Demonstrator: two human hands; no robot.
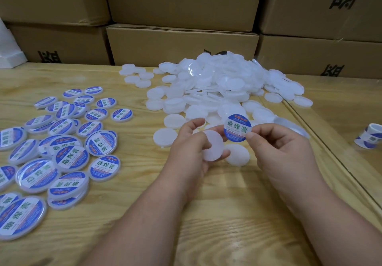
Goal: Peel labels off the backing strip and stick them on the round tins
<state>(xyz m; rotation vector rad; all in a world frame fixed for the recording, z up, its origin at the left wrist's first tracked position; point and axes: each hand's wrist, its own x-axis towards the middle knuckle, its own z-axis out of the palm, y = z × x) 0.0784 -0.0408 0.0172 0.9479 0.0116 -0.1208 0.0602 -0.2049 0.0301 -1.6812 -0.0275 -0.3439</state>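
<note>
White blank tin [213,145] being gripped in curled left hand [191,152], near centre above wooden table [217,214]. Blue round label [237,128] being pinched by right hand [283,152], just right of tin, touching its edge.

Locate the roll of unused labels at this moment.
In the head view the label roll sits at the far right edge of the wooden table, right of the right hand and apart from the pile of plain white tins.

Blank white tin [213,145] tilted, round blue-white label [237,128] beside it
</note>
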